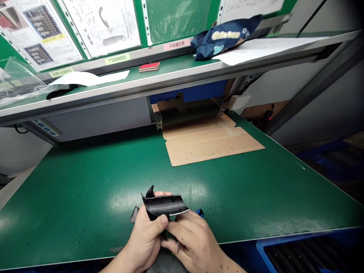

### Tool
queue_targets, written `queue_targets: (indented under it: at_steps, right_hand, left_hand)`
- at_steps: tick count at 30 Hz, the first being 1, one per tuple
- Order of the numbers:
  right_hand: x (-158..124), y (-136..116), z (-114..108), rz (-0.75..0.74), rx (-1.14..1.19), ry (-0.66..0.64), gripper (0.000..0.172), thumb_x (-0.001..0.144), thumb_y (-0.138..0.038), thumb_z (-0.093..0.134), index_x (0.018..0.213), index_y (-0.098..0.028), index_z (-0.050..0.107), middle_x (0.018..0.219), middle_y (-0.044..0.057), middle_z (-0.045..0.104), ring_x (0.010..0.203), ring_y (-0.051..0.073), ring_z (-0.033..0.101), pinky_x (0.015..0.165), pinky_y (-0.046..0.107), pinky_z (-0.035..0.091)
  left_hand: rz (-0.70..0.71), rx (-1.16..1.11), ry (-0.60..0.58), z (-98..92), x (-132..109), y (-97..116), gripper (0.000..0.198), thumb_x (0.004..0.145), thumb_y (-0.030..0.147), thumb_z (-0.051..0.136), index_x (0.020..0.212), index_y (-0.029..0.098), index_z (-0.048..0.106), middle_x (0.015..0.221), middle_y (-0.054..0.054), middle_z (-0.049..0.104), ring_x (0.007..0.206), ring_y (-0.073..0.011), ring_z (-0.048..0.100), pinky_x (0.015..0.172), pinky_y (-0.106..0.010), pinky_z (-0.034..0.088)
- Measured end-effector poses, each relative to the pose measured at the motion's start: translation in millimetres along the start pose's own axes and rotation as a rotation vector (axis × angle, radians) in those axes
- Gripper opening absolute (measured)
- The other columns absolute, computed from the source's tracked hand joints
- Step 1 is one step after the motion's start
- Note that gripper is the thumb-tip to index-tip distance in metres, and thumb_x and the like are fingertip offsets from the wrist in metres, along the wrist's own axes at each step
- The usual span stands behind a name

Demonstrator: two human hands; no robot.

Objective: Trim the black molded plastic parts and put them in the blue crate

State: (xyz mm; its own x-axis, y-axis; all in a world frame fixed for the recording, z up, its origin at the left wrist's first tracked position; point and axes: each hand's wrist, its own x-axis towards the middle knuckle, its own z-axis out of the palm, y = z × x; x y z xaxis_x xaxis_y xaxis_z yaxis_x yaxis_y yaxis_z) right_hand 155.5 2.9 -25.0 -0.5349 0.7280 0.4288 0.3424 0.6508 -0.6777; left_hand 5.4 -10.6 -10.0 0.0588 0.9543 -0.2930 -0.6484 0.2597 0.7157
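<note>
Left hand: the left hand, lower centre, wraps a curved black plastic part, thumb pressed at its lower edge.
Right hand: the right hand curls its fingers by the part's right end; whether they pinch it, I cannot tell.
Bin: a blue plastic bin, lower right, holds long black pieces.
Tabletop edge: pale trim borders the green tabletop; green surface spreads either side of the hands.
Cardboard: a flat tan cardboard sheet, right of centre.
Shelf: on the green, metal-edged shelf, a navy cloth bag reading "Cute" plus a less clear word.
Labels: yellow label, 产品检验规范; pink label, 不良履历表.
</note>
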Motion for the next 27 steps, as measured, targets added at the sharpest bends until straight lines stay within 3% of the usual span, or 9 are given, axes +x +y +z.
queue_targets:
  at_steps: [2,5,8,10,14,17,19,22,27]
  right_hand:
    - [0,2,3,-0.009,-0.056,-0.007,0.012,0.09,-0.023,0.054,0.099,-0.022,0.061,0.068,0.0,0.061,0.064,0.016,0.051,0.061,0.03,0.035]
    - [-3,8,-3,0.071,-0.017,-0.032,0.011,0.092,-0.02,0.05,0.09,-0.022,0.061,0.064,-0.001,0.057,0.059,0.014,0.049,0.059,0.029,0.033]
    - [-7,15,-16,0.156,0.026,-0.028,0.01,0.092,-0.021,0.05,0.089,-0.023,0.06,0.068,-0.002,0.059,0.061,0.013,0.051,0.059,0.028,0.035]
    - [-8,17,-25,0.223,0.032,0.018,0.009,0.093,-0.022,0.051,0.089,-0.023,0.059,0.069,-0.002,0.06,0.062,0.013,0.051,0.059,0.027,0.037]
    - [-3,16,-33,0.225,0.012,0.059,0.009,0.094,-0.024,0.049,0.089,-0.024,0.057,0.07,-0.003,0.058,0.063,0.013,0.05,0.06,0.027,0.038]
    - [0,14,-34,0.142,-0.042,-0.011,0.008,0.094,-0.022,0.049,0.093,-0.024,0.056,0.071,-0.003,0.058,0.063,0.014,0.05,0.06,0.029,0.036]
    - [1,15,-34,0.129,-0.07,-0.039,0.007,0.094,-0.024,0.05,0.089,-0.024,0.055,0.07,-0.003,0.058,0.063,0.015,0.05,0.06,0.029,0.035]
    - [1,16,-33,0.217,-0.074,0.0,0.02,0.091,-0.038,0.055,0.081,-0.022,0.05,0.07,-0.002,0.055,0.065,0.016,0.05,0.06,0.029,0.036]
    - [0,17,-31,0.207,-0.151,-0.025,0.049,0.088,-0.065,0.035,0.106,-0.022,0.051,0.086,0.004,0.055,0.077,0.021,0.05,0.067,0.034,0.039]
  left_hand:
    - [0.018,-0.001,0.037,0.3,5,5,0.044,0.073,0.027,0.077,0.113,0.025,0.061,0.118,-0.005,0.065,0.112,-0.019,0.059,0.099,-0.03,0.043]
    - [0.115,-0.059,0.161,-3.4,17,23,0.035,0.08,0.032,0.069,0.113,0.024,0.061,0.117,-0.005,0.065,0.111,-0.0191,0.058,0.102,-0.035,0.042]
    - [0.206,-0.21,0.245,-9.9,27,45,0.02,0.084,0.029,0.059,0.102,0.022,0.063,0.103,-0.005,0.065,0.107,-0.0211,0.059,0.1,-0.044,0.044]
    - [0.187,-0.271,0.245,-13.4,29,51,0.013,0.08,0.022,0.057,0.091,0.021,0.063,0.094,-0.002,0.062,0.096,-0.0196,0.061,0.094,-0.045,0.048]
    - [0.002,-0.176,0.206,-13.6,22,31,0.008,0.081,0.019,0.062,0.088,0.022,0.061,0.082,0.001,0.058,0.074,-0.011,0.056,0.077,-0.032,0.051]
    - [-0.056,0.023,0.081,-10.6,14,9,0.039,0.077,0.032,0.073,0.113,0.023,0.059,0.094,-0.003,0.063,0.076,-0.0114,0.056,0.073,-0.027,0.048]
    - [-0.045,0.139,0.022,-9.2,11,1,0.052,0.071,0.032,0.079,0.118,0.021,0.058,0.104,-0.007,0.064,0.082,-0.013,0.058,0.075,-0.025,0.046]
    - [0.015,0.185,-0.003,-9.1,7,0,0.049,0.07,0.03,0.08,0.114,0.021,0.06,0.105,-0.006,0.066,0.093,-0.0163,0.06,0.084,-0.027,0.045]
    - [0.043,0.149,-0.101,-10.9,1,3,0.047,0.071,0.029,0.079,0.113,0.025,0.061,0.112,-0.005,0.067,0.105,-0.0196,0.061,0.094,-0.03,0.044]
